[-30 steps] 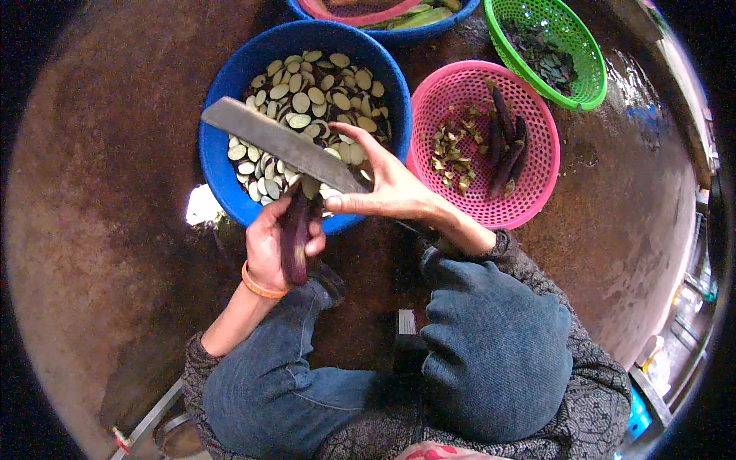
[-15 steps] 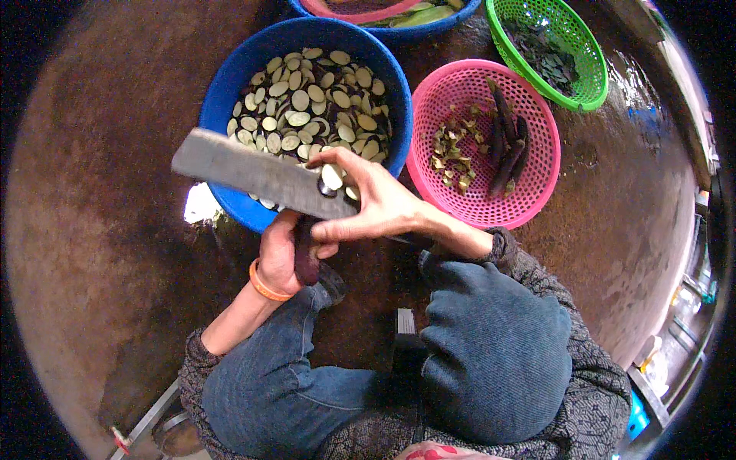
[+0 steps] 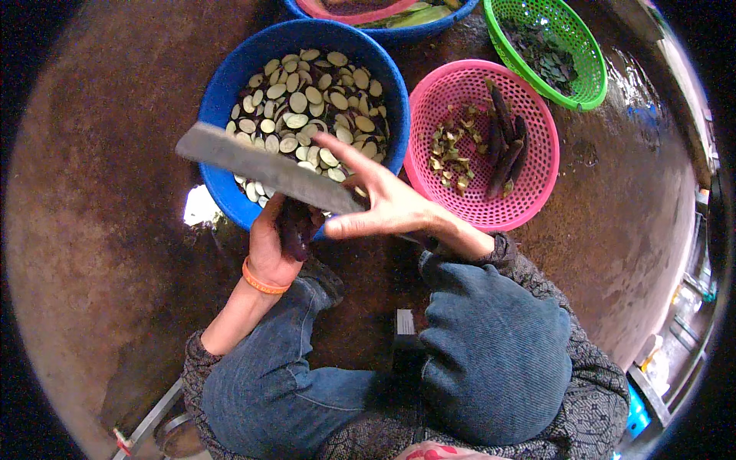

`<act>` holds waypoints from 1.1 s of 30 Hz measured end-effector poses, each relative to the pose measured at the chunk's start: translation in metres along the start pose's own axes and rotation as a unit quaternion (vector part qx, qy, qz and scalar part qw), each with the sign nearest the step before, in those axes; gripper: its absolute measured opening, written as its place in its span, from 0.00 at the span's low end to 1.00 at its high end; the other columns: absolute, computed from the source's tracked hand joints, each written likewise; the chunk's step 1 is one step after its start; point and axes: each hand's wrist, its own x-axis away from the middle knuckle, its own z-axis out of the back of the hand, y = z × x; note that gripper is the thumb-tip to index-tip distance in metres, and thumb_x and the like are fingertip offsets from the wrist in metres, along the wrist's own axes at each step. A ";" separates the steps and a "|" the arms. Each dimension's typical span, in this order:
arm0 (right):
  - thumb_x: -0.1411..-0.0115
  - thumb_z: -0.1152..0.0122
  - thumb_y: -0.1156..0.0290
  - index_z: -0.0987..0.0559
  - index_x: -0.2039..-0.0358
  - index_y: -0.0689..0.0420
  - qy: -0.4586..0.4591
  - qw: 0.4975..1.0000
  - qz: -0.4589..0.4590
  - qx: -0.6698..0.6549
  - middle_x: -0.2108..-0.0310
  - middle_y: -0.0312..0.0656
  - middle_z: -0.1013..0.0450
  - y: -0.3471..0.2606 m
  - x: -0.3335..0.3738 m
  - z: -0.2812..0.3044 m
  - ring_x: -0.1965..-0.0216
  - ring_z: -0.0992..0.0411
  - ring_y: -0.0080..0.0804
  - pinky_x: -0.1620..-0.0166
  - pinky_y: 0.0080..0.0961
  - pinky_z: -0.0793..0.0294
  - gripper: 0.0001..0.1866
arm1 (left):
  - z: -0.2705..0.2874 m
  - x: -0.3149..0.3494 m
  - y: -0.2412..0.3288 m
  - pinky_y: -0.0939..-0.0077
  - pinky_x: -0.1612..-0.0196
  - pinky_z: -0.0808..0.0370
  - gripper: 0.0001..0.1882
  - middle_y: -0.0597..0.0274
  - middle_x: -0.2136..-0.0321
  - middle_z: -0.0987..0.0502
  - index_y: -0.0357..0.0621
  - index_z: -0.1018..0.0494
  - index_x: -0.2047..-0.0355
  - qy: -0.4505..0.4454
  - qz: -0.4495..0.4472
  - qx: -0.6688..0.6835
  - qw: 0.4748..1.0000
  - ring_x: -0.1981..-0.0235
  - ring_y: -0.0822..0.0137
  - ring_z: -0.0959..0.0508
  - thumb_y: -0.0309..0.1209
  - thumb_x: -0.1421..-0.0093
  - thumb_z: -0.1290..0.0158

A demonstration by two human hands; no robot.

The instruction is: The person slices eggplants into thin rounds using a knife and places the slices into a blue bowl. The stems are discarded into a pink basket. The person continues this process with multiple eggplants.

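Observation:
My left hand (image 3: pixel 270 249), wearing an orange wristband, is closed around a dark purple eggplant (image 3: pixel 296 230) just outside the near rim of a blue tub (image 3: pixel 218 92). Across the eggplant's upper end lies a broad grey cleaver (image 3: pixel 261 169), its blunt tip pointing left over the tub. My right hand (image 3: pixel 383 201) holds the cleaver at its right end; the index finger and thumb stretch out, while the other fingers are mostly hidden. Pale oval eggplant slices (image 3: pixel 297 120) with dark skin edges fill the tub's bottom. Where the blade meets the eggplant is partly covered.
Right of the tub, a pink basket (image 3: pixel 546 165) holds whole eggplants (image 3: pixel 506 146) and cut-off stem ends (image 3: pixel 452 157). A green basket (image 3: pixel 594 84) with dark leafy bits stands beyond it. Another blue tub (image 3: pixel 418 32) sits at the far edge. The brown floor (image 3: pixel 115 169) looks wet.
Pale slices by my right fingers at the blade no longer show there. My right index finger has straightened out over the tub. The eggplant and my left hand have shifted slightly.

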 end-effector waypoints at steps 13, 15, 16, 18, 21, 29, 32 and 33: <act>0.54 0.19 0.50 0.43 0.28 0.61 -0.027 0.995 0.038 0.086 0.35 0.55 0.37 -0.011 0.003 -0.013 0.37 0.33 0.40 0.39 0.36 0.29 0.60 | -0.007 0.007 -0.008 0.70 0.58 0.22 0.24 0.64 0.57 0.23 0.45 0.31 0.40 0.044 -0.054 -0.123 0.990 0.62 0.70 0.21 0.47 0.27 0.55; 0.56 0.20 0.46 0.36 0.35 0.66 -0.027 0.995 -0.040 0.088 0.43 0.58 0.29 -0.011 0.000 -0.009 0.42 0.28 0.45 0.40 0.37 0.29 0.56 | -0.014 0.014 -0.009 0.71 0.69 0.23 0.20 0.64 0.62 0.22 0.45 0.29 0.46 -0.001 0.022 -0.122 0.992 0.70 0.70 0.22 0.46 0.27 0.57; 0.57 0.21 0.45 0.33 0.39 0.69 -0.029 0.994 -0.071 0.084 0.48 0.59 0.25 -0.010 -0.003 -0.006 0.44 0.25 0.47 0.40 0.37 0.29 0.54 | -0.017 0.016 -0.008 0.71 0.75 0.23 0.19 0.63 0.64 0.22 0.45 0.28 0.49 0.002 0.062 -0.144 0.988 0.74 0.70 0.22 0.46 0.26 0.58; 0.55 0.20 0.48 0.28 0.44 0.66 0.013 0.990 -0.071 0.118 0.53 0.53 0.23 -0.006 -0.008 -0.002 0.49 0.25 0.39 0.42 0.35 0.28 0.46 | -0.021 0.015 -0.009 0.74 0.84 0.29 0.18 0.61 0.73 0.24 0.45 0.29 0.55 0.020 0.078 -0.161 0.984 0.81 0.69 0.26 0.45 0.26 0.61; 0.53 0.19 0.52 0.30 0.42 0.64 0.025 0.999 0.002 -0.028 0.49 0.48 0.25 0.000 -0.008 -0.002 0.46 0.28 0.36 0.39 0.34 0.32 0.45 | -0.021 0.012 -0.004 0.73 0.85 0.29 0.19 0.59 0.71 0.23 0.43 0.28 0.54 -0.018 0.098 -0.108 0.989 0.80 0.67 0.25 0.45 0.27 0.61; 0.56 0.18 0.45 0.55 0.27 0.67 0.063 0.997 -0.024 -0.023 0.34 0.59 0.39 0.000 -0.004 0.001 0.32 0.40 0.46 0.30 0.36 0.42 0.71 | -0.007 0.011 0.006 0.73 0.79 0.30 0.18 0.63 0.63 0.21 0.45 0.27 0.50 -0.008 0.030 -0.036 0.999 0.72 0.67 0.22 0.45 0.28 0.55; 0.58 0.20 0.40 0.64 0.26 0.67 -0.007 1.000 -0.017 0.001 0.28 0.69 0.53 -0.003 0.002 -0.008 0.26 0.51 0.55 0.26 0.40 0.51 0.77 | 0.008 0.005 0.001 0.75 0.78 0.32 0.17 0.67 0.65 0.20 0.52 0.27 0.49 0.055 -0.014 -0.058 0.997 0.72 0.69 0.22 0.46 0.29 0.54; 0.58 0.20 0.40 0.64 0.26 0.66 -0.030 0.999 -0.010 0.018 0.28 0.70 0.52 -0.004 0.005 -0.011 0.26 0.50 0.55 0.27 0.40 0.50 0.77 | 0.013 0.005 -0.002 0.77 0.78 0.33 0.18 0.68 0.66 0.21 0.53 0.27 0.48 0.021 -0.034 -0.071 0.997 0.72 0.72 0.23 0.47 0.29 0.54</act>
